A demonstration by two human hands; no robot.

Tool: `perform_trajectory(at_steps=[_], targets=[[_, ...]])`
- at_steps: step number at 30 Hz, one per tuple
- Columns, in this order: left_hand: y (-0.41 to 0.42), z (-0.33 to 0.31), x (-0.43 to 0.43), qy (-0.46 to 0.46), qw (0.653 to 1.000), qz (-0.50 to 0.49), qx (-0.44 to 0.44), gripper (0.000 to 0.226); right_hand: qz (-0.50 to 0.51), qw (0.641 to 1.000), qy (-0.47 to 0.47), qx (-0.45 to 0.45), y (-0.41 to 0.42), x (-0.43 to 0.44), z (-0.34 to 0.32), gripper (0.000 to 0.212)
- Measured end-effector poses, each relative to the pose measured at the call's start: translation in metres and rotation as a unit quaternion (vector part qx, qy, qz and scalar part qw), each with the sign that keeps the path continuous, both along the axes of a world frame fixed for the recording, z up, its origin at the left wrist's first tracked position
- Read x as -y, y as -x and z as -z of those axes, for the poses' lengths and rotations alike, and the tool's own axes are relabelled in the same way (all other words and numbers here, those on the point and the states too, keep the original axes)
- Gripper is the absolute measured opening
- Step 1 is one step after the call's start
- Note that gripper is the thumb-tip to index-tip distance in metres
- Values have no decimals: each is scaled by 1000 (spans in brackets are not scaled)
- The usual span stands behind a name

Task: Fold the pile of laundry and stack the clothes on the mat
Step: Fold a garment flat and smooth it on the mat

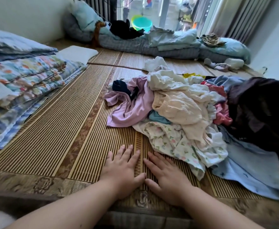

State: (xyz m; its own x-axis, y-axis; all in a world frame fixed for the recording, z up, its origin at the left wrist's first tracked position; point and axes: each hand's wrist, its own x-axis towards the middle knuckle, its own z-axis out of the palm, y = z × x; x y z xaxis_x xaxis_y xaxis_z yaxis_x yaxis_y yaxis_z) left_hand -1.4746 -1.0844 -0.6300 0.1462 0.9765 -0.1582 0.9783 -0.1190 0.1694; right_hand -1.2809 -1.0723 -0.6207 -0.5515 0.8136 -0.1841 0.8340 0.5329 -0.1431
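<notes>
quilts (24, 83) left | laundry pile (193, 109) right | basin (142, 22) far

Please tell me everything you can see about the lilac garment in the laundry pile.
The lilac garment is a soft, thin-looking cloth, unfolded and crumpled. It lies at the left edge of the laundry pile, partly spread on the woven mat. A dark navy piece rests on its upper part, and a cream garment overlaps its right side. A floral print cloth lies just in front of it. Neither hand touches it; its exact type cannot be told.
</notes>
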Motion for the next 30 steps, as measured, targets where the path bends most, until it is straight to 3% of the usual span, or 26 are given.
perform_trajectory(at_steps=[7,10,13,18,25,30], targets=[[13,-6,-13,3,998,55,16,93,-14,999,-8,-37,5,-6,-13,81],[17,-8,-18,-20,996,84,21,86,-64,995,-73,-37,12,-16,-9,68],[15,-14,-26,9,994,102,29,76,-89,993,-58,-57,15,-28,5,57],[14,-19,-38,-8,991,130,11,69,-128,978,-151,-58,13,-38,11,39],[13,-7,-38,1,996,84,22,86,-83,988,-113,-66,18,-31,-2,61],[13,2,-38,3,996,76,40,90,-68,992,-80,-71,17,-26,-6,62]])
